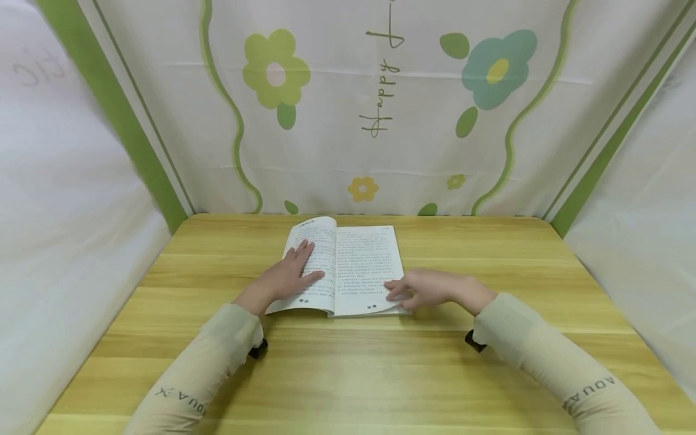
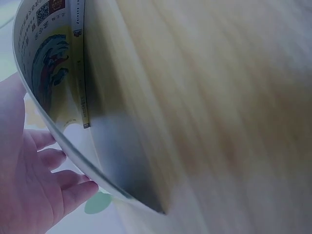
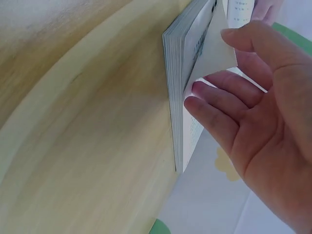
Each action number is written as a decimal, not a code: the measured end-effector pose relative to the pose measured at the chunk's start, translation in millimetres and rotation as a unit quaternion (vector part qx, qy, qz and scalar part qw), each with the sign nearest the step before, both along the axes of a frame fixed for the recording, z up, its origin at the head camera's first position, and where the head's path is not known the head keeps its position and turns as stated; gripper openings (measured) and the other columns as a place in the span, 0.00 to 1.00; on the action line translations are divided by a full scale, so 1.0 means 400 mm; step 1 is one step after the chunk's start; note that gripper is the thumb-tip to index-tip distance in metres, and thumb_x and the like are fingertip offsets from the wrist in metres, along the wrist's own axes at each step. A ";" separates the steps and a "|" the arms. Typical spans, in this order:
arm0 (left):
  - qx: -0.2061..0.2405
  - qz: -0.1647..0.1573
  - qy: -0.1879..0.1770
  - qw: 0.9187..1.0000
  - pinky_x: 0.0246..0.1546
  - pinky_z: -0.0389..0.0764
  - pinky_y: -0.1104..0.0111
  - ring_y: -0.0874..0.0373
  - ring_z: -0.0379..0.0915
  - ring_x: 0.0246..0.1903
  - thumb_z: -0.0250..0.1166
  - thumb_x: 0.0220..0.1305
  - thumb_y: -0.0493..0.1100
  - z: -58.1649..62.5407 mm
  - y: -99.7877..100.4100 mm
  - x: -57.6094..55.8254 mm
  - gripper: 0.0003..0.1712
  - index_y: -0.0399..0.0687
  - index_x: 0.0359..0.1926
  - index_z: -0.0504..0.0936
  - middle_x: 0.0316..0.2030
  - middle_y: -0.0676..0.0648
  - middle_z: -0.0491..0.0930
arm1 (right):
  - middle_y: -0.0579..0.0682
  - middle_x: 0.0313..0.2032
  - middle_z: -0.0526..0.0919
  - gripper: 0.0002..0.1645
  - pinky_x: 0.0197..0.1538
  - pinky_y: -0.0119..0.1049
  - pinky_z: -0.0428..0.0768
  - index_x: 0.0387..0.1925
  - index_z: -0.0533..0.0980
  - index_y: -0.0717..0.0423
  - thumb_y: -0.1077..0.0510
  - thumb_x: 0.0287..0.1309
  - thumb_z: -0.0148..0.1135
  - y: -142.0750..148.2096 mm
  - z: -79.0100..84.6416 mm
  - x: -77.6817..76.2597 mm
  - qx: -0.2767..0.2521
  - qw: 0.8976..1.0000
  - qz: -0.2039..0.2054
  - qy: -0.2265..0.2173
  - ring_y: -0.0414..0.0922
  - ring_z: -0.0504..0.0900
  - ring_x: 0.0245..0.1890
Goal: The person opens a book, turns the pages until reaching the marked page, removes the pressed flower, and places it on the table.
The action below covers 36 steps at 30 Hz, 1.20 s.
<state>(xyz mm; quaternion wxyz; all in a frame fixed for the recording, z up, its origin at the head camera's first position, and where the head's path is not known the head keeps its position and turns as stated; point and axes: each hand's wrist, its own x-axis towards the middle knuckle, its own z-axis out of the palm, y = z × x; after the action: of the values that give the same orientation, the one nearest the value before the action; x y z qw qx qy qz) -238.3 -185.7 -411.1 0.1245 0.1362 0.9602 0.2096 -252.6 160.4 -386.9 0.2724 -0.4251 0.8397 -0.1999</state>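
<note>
An open book (image 1: pixel 363 272) with printed pages lies on the table. My left hand (image 1: pixel 290 272) rests with its fingers spread on the left-hand page. In the left wrist view that side of the book bows up off the table, and its coloured cover (image 2: pixel 51 73) shows underneath. At the lower outer corner of the right-hand side, my right hand (image 1: pixel 426 287) holds a page (image 3: pixel 214 56) between thumb and fingers. Seen from the right wrist, this page's corner is bent up from the stack of pages (image 3: pixel 176 83) below it.
The wooden table (image 1: pixel 359 374) reaches back to a white cloth wall (image 1: pixel 337 145) printed with flowers and lettering. White side walls with green strips (image 1: pixel 109 103) stand to the left and right. A dark wrist device (image 1: pixel 258 348) sits under each sleeve cuff.
</note>
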 end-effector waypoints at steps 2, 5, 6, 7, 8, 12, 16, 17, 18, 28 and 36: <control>0.000 0.000 0.000 1.000 0.74 0.49 0.42 0.35 0.33 0.78 0.52 0.75 0.69 0.002 0.000 -0.001 0.53 0.45 0.83 0.41 0.82 0.43 0.36 | 0.62 0.65 0.75 0.14 0.30 0.28 0.71 0.52 0.86 0.60 0.65 0.68 0.62 0.002 0.002 -0.003 -0.008 1.000 0.012 0.019 0.46 0.86 0.31; 0.000 -0.001 -0.002 1.000 0.74 0.49 0.42 0.36 0.33 0.78 0.52 0.74 0.69 0.003 0.000 -0.001 0.53 0.46 0.83 0.41 0.82 0.43 0.36 | 0.62 0.62 0.78 0.11 0.49 0.33 0.80 0.46 0.88 0.60 0.63 0.71 0.62 0.004 0.001 -0.006 -0.019 0.999 0.019 0.036 0.53 0.81 0.60; 0.000 -0.001 -0.003 1.000 0.74 0.49 0.42 0.36 0.33 0.78 0.52 0.74 0.69 0.002 0.000 -0.001 0.53 0.46 0.83 0.41 0.82 0.43 0.35 | 0.61 0.61 0.79 0.10 0.55 0.36 0.80 0.45 0.88 0.59 0.62 0.71 0.62 0.005 0.000 -0.006 -0.023 0.999 0.020 0.041 0.54 0.77 0.64; -0.001 -0.001 -0.004 1.000 0.74 0.49 0.43 0.36 0.33 0.78 0.52 0.74 0.69 0.002 0.000 -0.001 0.53 0.46 0.83 0.41 0.82 0.43 0.35 | 0.61 0.60 0.80 0.10 0.57 0.39 0.80 0.44 0.88 0.59 0.62 0.71 0.63 0.006 0.000 -0.005 -0.027 0.998 0.020 0.044 0.54 0.78 0.63; -0.001 -0.001 -0.006 1.000 0.74 0.49 0.43 0.36 0.32 0.78 0.52 0.74 0.69 0.002 0.000 -0.001 0.53 0.46 0.83 0.41 0.82 0.44 0.35 | 0.61 0.59 0.80 0.09 0.56 0.40 0.81 0.43 0.88 0.58 0.62 0.71 0.63 0.007 0.000 -0.005 -0.030 0.998 0.017 0.045 0.54 0.79 0.62; -0.002 0.000 -0.006 1.000 0.74 0.49 0.43 0.37 0.32 0.79 0.52 0.74 0.70 0.001 0.000 -0.001 0.53 0.47 0.83 0.41 0.82 0.44 0.35 | 0.60 0.56 0.83 0.07 0.48 0.35 0.82 0.38 0.88 0.56 0.62 0.69 0.66 0.007 -0.004 0.001 -0.044 0.998 0.001 0.055 0.53 0.83 0.57; -0.001 0.001 -0.008 1.000 0.74 0.49 0.43 0.37 0.32 0.79 0.52 0.74 0.70 0.002 0.001 -0.001 0.53 0.47 0.83 0.41 0.82 0.44 0.35 | 0.59 0.53 0.85 0.06 0.43 0.31 0.80 0.32 0.88 0.53 0.63 0.65 0.69 0.001 -0.010 0.005 -0.055 0.997 -0.047 0.041 0.51 0.84 0.56; 0.000 0.001 -0.008 1.000 0.74 0.49 0.43 0.37 0.32 0.79 0.52 0.74 0.70 0.002 0.001 -0.001 0.53 0.47 0.83 0.41 0.82 0.44 0.35 | 0.58 0.53 0.86 0.07 0.43 0.31 0.79 0.30 0.87 0.53 0.63 0.64 0.69 -0.001 -0.011 0.006 -0.058 0.996 -0.062 0.035 0.51 0.84 0.56; 0.000 0.001 -0.008 1.000 0.74 0.49 0.43 0.37 0.32 0.79 0.52 0.74 0.70 0.002 0.001 0.000 0.53 0.47 0.83 0.41 0.82 0.44 0.35 | 0.57 0.52 0.86 0.08 0.43 0.31 0.79 0.29 0.86 0.52 0.64 0.63 0.70 -0.002 -0.012 0.006 -0.062 0.995 -0.076 0.026 0.51 0.84 0.56; 0.006 0.003 -0.005 1.000 0.74 0.50 0.43 0.38 0.32 0.79 0.52 0.75 0.69 0.003 0.000 0.000 0.52 0.47 0.83 0.41 0.82 0.44 0.36 | 0.55 0.48 0.88 0.09 0.43 0.33 0.78 0.28 0.85 0.56 0.62 0.65 0.66 0.002 -0.021 0.000 -0.087 0.990 -0.114 -0.003 0.49 0.85 0.53; 0.005 0.005 -0.010 1.000 0.74 0.50 0.43 0.38 0.32 0.79 0.51 0.74 0.70 0.001 0.000 0.002 0.53 0.48 0.83 0.40 0.82 0.44 0.35 | 0.58 0.52 0.86 0.07 0.24 0.27 0.62 0.30 0.88 0.56 0.65 0.60 0.66 0.003 -0.018 0.000 -0.073 0.989 -0.128 -0.028 0.33 0.80 0.33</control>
<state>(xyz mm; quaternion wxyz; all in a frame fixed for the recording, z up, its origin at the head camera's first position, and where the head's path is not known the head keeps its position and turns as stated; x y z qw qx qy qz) -237.4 -185.7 -410.6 0.1326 0.1297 0.9585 0.2165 -252.8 161.6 -394.3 0.2361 -0.3272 0.8624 -0.3057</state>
